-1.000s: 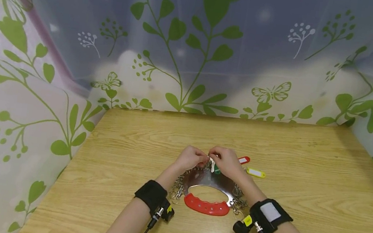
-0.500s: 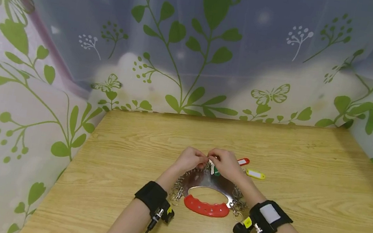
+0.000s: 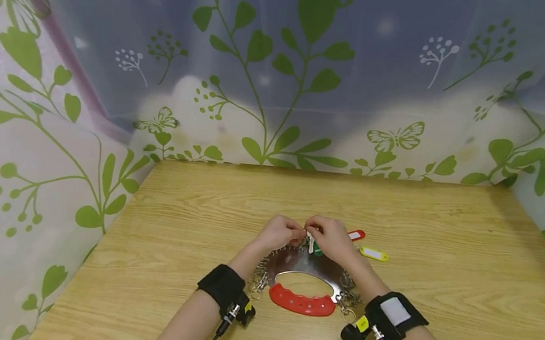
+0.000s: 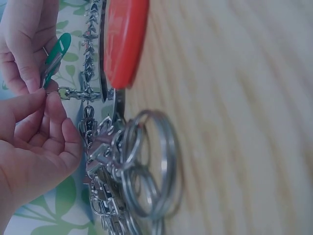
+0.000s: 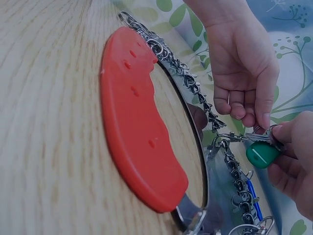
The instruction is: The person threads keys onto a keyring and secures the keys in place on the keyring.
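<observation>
Head view: hands (image 3: 312,236) hide green tag (image 3: 316,250).

A light wooden bench (image 3: 444,287) fills the lower frame, glossy with a glare spot near the bottom centre. Translucent curtains (image 3: 269,47) printed with green leaves and butterflies enclose the back and sides.
</observation>
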`<state>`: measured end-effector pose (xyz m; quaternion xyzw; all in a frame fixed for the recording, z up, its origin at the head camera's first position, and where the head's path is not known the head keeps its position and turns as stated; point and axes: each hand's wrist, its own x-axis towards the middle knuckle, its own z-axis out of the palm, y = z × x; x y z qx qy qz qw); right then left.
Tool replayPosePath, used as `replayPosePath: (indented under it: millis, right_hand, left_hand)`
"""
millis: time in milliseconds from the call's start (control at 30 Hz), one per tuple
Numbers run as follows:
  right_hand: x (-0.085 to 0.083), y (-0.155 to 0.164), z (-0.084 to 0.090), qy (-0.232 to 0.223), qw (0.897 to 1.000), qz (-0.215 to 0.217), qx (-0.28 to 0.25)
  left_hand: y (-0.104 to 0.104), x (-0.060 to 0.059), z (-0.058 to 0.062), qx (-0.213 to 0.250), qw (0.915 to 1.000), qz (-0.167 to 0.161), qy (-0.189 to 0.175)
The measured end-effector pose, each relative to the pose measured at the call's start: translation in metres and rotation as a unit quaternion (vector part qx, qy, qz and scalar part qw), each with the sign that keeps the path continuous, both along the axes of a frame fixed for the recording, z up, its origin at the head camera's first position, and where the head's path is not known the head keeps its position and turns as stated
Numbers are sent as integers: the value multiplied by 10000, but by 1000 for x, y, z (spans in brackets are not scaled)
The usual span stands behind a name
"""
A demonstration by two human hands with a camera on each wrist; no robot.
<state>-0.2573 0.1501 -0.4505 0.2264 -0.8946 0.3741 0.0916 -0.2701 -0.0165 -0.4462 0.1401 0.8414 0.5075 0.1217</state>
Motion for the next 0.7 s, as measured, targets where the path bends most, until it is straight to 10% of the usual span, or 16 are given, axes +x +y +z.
replayPosePath:
  millis: [700]
  right_hand:
    - [0,2,-2,139,9998,122,68]
  left_hand:
    - [3,0,-1,216,9992,259,-191]
